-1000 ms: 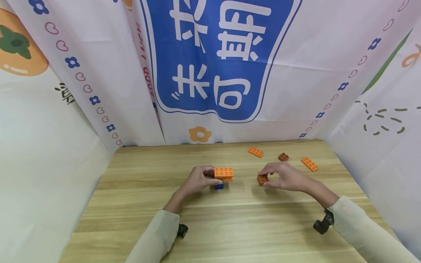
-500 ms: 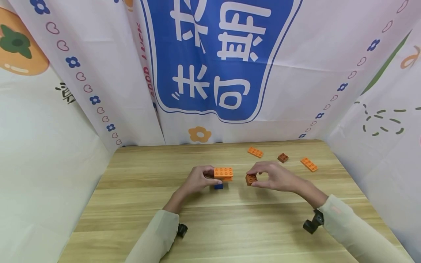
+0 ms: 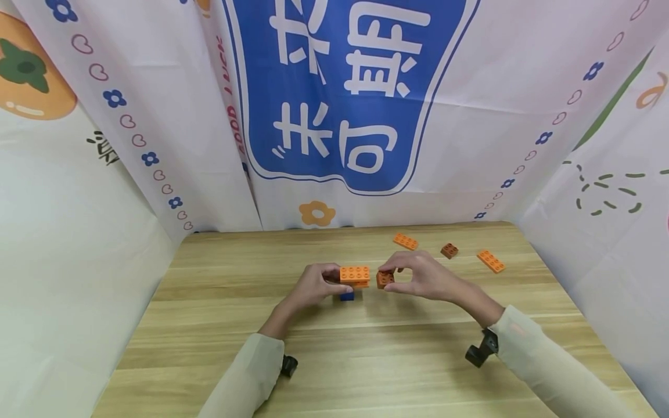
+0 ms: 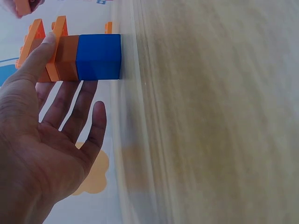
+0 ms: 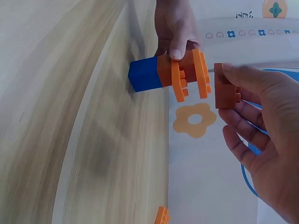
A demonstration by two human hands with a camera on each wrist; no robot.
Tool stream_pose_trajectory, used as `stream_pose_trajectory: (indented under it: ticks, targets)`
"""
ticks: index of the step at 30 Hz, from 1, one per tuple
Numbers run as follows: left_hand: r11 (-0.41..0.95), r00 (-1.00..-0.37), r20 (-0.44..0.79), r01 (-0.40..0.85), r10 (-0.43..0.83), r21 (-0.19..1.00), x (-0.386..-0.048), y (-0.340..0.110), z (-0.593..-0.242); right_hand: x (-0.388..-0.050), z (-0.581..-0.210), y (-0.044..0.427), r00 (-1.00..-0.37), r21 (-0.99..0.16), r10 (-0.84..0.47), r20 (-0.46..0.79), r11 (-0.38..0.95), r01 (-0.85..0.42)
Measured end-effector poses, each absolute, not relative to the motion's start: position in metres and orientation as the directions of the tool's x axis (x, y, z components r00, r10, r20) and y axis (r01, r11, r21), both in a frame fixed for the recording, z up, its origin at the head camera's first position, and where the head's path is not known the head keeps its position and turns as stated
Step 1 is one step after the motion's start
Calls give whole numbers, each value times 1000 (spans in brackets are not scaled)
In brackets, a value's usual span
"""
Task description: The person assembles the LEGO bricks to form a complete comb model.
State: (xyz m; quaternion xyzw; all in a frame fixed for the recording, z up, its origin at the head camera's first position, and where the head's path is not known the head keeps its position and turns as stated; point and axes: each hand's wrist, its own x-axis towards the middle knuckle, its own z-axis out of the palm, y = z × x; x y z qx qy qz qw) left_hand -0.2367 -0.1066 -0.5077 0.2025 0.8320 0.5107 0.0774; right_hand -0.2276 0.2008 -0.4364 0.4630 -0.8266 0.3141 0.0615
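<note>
My left hand [image 3: 316,284] grips a stack of toy building bricks between thumb and fingers. The stack has a blue brick [image 4: 99,57] at the bottom, brown bricks above it, and two thin orange plates [image 3: 355,273] that overhang to the right. In the right wrist view the thumb presses against the lower orange plate [image 5: 178,81]. My right hand [image 3: 425,277] pinches a brown brick [image 5: 225,88], studs facing up, just right of the stack's top plate. A small gap separates that brick from the stack.
Farther back on the wooden table [image 3: 334,360] lie an orange plate [image 3: 405,241], a brown brick [image 3: 449,250] and another orange plate [image 3: 491,261]. A printed cloth [image 3: 470,145] hangs behind the table, and cloth walls flank both sides.
My right hand has moved left, bringing the brown brick from farther right to close beside the stack. The left hand and its stack have stayed in place.
</note>
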Motion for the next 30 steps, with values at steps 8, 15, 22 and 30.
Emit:
stream_pose_trajectory:
  ticks: [8,15,22,30]
  targets:
    - [371,-901,84,259,425,892,-238,-107,-509,-232,-432,185,-580,-482,-712,397,376,-791]
    - [372,-899,84,261,430,890,-238,-107,-509,-236,-430,171,-609,-476,-695,381,418,-774]
    - [369,-898,83,259,431,892,-238,-107,-510,-242,-432,159,-613,-496,-696,373,409,-766]
    - [359,-895,86,262,437,896,-238,-106,-508,-249,-434,148,-610,-506,-707,357,403,-763]
